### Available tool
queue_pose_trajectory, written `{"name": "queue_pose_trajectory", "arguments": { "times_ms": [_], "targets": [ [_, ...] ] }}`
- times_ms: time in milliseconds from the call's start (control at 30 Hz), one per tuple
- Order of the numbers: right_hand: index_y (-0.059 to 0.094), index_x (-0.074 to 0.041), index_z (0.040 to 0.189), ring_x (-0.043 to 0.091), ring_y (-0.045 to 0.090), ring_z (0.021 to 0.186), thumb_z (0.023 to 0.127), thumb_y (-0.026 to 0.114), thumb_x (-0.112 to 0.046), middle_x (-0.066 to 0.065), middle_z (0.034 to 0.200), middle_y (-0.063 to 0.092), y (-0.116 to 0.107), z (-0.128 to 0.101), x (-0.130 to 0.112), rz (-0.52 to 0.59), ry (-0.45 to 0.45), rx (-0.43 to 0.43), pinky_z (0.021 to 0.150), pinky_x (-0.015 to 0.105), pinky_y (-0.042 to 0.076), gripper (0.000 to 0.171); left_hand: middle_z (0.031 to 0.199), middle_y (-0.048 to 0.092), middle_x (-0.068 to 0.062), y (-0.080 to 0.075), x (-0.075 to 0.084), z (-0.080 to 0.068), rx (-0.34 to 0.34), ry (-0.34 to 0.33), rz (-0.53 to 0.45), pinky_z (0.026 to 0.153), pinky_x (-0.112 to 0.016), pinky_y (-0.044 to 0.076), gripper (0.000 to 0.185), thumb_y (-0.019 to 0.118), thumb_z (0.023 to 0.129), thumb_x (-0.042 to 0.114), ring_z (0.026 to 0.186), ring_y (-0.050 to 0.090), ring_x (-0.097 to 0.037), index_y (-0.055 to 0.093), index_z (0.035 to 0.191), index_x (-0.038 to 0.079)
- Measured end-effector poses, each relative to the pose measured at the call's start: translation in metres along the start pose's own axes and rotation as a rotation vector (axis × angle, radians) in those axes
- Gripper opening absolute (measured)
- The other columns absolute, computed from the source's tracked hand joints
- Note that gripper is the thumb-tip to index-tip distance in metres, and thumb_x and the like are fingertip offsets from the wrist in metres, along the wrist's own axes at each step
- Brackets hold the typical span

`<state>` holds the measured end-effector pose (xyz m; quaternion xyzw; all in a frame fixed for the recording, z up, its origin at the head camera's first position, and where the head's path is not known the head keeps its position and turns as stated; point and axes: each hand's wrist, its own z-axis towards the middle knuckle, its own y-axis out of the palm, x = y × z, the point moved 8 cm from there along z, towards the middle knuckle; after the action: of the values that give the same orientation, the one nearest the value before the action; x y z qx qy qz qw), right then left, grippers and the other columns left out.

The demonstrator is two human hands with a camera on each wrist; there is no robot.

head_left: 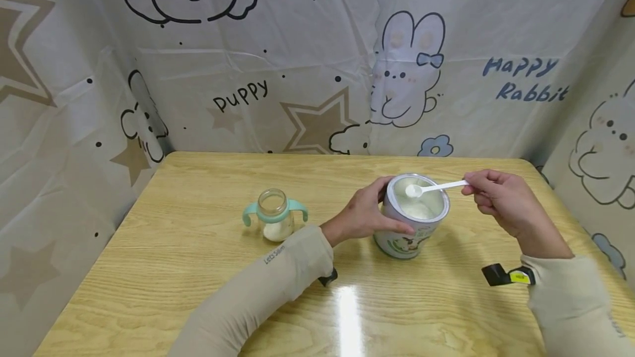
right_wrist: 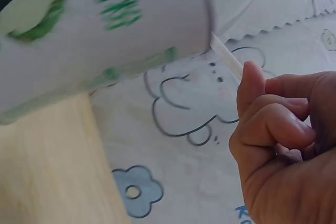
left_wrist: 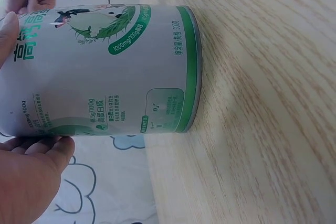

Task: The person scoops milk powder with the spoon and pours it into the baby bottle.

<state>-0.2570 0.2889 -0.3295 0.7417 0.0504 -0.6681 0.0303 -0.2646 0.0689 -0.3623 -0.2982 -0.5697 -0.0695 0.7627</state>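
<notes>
A white and green milk powder can (head_left: 409, 242) stands at the right half of the table, its top uncovered and pale powder (head_left: 418, 209) visible inside. My left hand (head_left: 366, 211) grips the can near its rim, thumb on the near side and fingers round the far side. Between thumb and forefinger, my right hand (head_left: 506, 200) pinches the handle of a white scoop (head_left: 443, 185). The scoop's bowl is over the can's mouth and looks filled with powder. In the right wrist view the can (right_wrist: 152, 19) hides the bowl, and only part of the handle (right_wrist: 227, 53) shows.
To the left of the can stands a baby bottle (head_left: 278, 230) without a cap, with mint-green handles and pale powder at its bottom. The wooden table (head_left: 198, 280) meets a printed cloth (head_left: 307, 59) at the back and sides.
</notes>
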Motion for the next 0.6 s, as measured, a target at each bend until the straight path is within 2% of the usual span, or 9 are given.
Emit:
{"name": "queue_pose_trajectory", "arguments": {
  "times_ms": [200,367,600],
  "targets": [
    [0.069,-0.015,0.09,0.005,0.045,0.057,0.103,0.059,-0.017,-0.004,0.077,0.068,0.002,0.003,0.007,-0.047,0.017,0.009,0.045,0.015,0.039,0.016,0.141,0.055,-0.004,-0.002,0.001,0.0,-0.002,-0.01,0.001,0.105,-0.022,0.043,0.093,0.094,0.07,0.015,0.129,0.051,-0.011,0.042,0.147,0.009],
    [0.068,-0.012,0.09,0.005,0.044,0.056,0.102,0.06,-0.017,-0.003,0.076,0.068,0.005,0.006,0.003,-0.016,0.002,-0.006,0.045,0.015,0.038,0.015,0.143,0.053,-0.003,-0.002,0.002,-0.002,-0.017,-0.009,0.006,0.106,-0.022,0.042,0.097,0.094,0.07,0.017,0.129,0.05,-0.01,0.038,0.15,0.01],
    [0.068,-0.013,0.089,0.005,0.043,0.056,0.102,0.059,-0.015,-0.002,0.076,0.067,0.005,0.005,-0.005,0.033,-0.018,-0.013,0.044,0.015,0.037,0.016,0.151,0.044,-0.008,-0.005,0.004,-0.006,-0.039,-0.016,0.057,0.113,-0.024,0.034,0.103,0.093,0.072,0.02,0.14,0.04,-0.015,0.031,0.154,0.007]
  ]
}}
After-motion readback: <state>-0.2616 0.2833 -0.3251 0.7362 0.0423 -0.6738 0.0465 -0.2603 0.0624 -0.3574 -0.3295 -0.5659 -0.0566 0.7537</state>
